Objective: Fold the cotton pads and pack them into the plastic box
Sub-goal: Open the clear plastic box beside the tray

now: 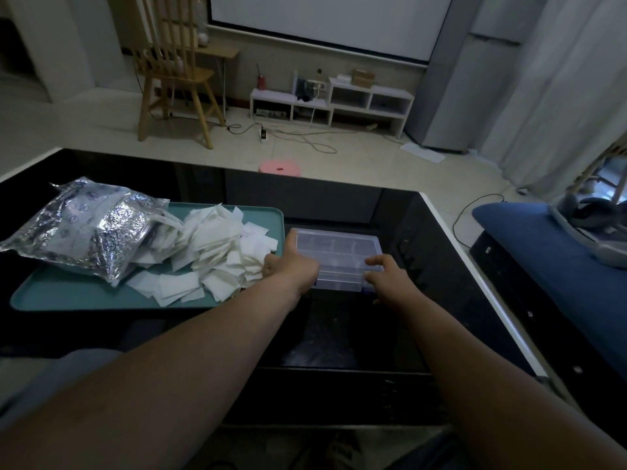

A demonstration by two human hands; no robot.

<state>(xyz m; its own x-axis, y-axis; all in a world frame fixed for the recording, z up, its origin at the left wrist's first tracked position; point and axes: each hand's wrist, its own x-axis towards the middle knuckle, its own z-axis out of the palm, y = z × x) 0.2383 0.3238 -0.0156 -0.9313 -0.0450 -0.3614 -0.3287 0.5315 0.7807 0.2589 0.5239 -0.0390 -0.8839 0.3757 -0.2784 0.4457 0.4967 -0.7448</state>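
1. Far left: a crumpled foil bag (84, 228) lies on a teal tray (68, 293).
2. Loose cotton pads (217, 242) are heaped across the tray's right half, reaching its right edge.
3. The left hand (291, 266) sits just beside that heap. Its thumb is raised along the left end of the plastic box (339, 256) and its fingers curl at the near-left corner, grasping the box.
4. The box rests on the dark table (339, 205) just beside the tray. Its long axis runs left to right across the person, and the lid appears to be down.
5. The right hand (386, 279) pinches the near-right corner.
6. Judgement: the pads lie left of both grips, so the left hand is nearer for fetching. The box probably needs opening first.
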